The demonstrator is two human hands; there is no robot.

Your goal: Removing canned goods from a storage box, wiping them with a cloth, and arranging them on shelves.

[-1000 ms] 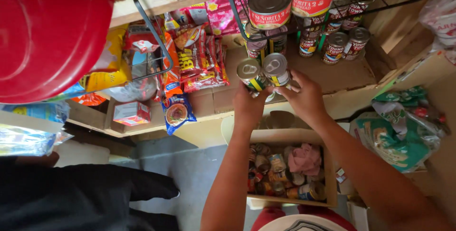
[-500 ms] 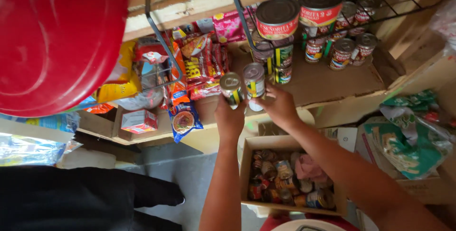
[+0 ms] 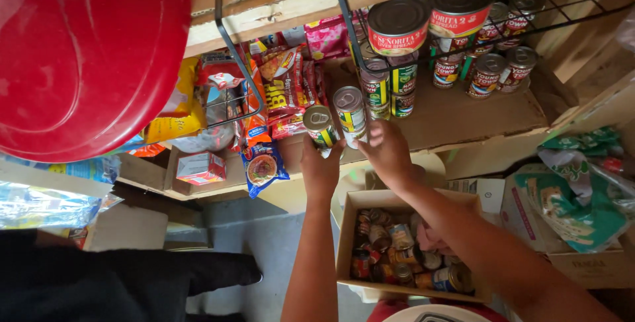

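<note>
My left hand grips a small tin can with a green and yellow label. My right hand holds a taller tin can right beside it. Both cans are raised in front of the wooden shelf, just left of a stack of similar green-labelled cans. Below my arms sits an open cardboard box filled with several mixed cans and packets.
A big red plastic basin fills the upper left. Snack packets hang and lie on the shelf's left part. Red-labelled cans stand on a black wire rack above. Green bags lie at right. A dark-clothed person is at lower left.
Both hands, each with its can, have shifted left along the shelf, away from the stacked cans at the rack. The view has swung so the red basin covers more of the left.
</note>
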